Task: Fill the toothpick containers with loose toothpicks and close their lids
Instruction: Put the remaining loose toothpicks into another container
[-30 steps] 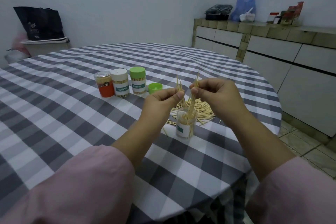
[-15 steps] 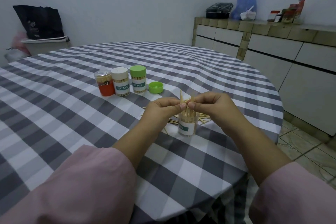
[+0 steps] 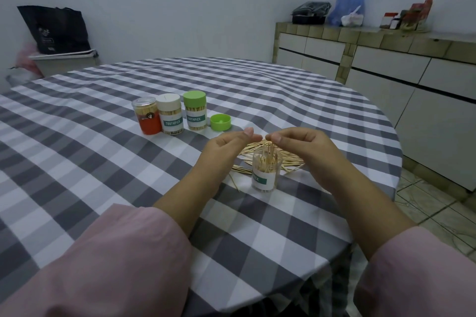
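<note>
A clear open toothpick container (image 3: 265, 174) with a white and green label stands near the table's front right, partly filled; a few toothpicks stick up past its rim. My left hand (image 3: 226, 145) and my right hand (image 3: 298, 144) hover just above it, fingers loosely curled, thumbs almost meeting, nothing plainly held. Loose toothpicks (image 3: 291, 159) lie in a pile behind the container. Its green lid (image 3: 220, 122) lies open side up further back. Three closed containers stand in a row: red with a clear lid (image 3: 148, 116), white-lidded (image 3: 170, 117), green-lidded (image 3: 195, 113).
The round table wears a grey and white checked cloth (image 3: 103, 162); its edge curves close on the right. A tiled counter with white cabinets (image 3: 386, 59) runs along the right wall, bags on top. A black bag on a bin (image 3: 56, 31) stands at the back left.
Both hands lowered the pinched bundles of toothpicks into the open container and let go; the toothpicks now stand inside it. The hands have parted slightly above the rim.
</note>
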